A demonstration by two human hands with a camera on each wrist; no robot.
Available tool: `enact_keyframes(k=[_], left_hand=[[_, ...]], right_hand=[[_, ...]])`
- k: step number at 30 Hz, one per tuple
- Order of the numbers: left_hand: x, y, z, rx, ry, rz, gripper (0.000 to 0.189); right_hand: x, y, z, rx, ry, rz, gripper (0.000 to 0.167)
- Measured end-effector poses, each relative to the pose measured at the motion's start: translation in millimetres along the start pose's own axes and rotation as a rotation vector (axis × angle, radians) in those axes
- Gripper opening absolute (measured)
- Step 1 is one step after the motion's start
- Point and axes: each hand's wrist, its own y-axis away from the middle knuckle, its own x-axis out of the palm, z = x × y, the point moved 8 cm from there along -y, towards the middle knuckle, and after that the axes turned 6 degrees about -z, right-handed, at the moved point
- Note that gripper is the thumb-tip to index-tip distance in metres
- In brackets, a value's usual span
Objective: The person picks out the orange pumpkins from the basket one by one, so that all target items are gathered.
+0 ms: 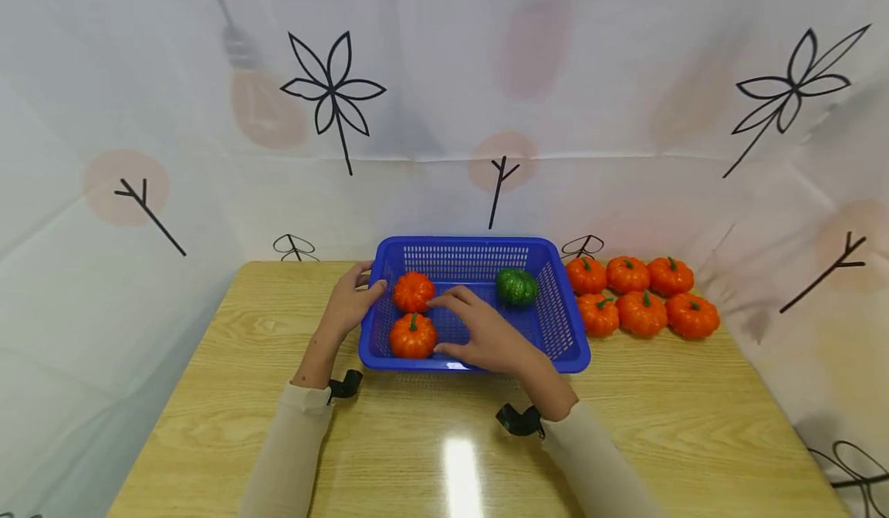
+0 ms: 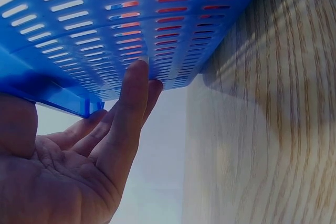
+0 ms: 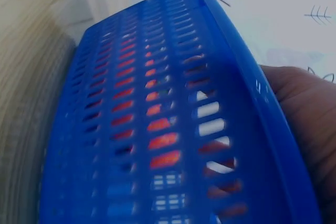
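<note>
A blue plastic basket [image 1: 479, 363] with slotted walls stands on the table. Inside it, two orange toy pumpkins [image 1: 413, 337] sit one behind the other at the left, and a green toy pumpkin [image 1: 516, 288] lies at the back right. My left hand [image 1: 347, 303] holds the basket's left side, thumb over the rim and fingers against the outer wall [image 2: 131, 40]. Reaching over the front rim, my right hand [image 1: 489, 336] has its fingers spread in a loose curve just right of the orange pumpkins, with nothing visible in its grasp.
Several more orange pumpkins [image 1: 642, 314] stand in two rows right of the basket, the nearest ones close to its wall. The wooden table [image 1: 417, 441] ends at a patterned white cloth [image 1: 444, 101] hanging behind it.
</note>
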Motion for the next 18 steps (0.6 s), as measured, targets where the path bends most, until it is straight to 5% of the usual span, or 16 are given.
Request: enact_keyframes(k=[18], left_hand=[[-0.6,-1.4,1.9,0.005,0.024,0.012,0.056]], right_hand=[[35,-35.5,14,0.093,0.105,0.099,0.047]])
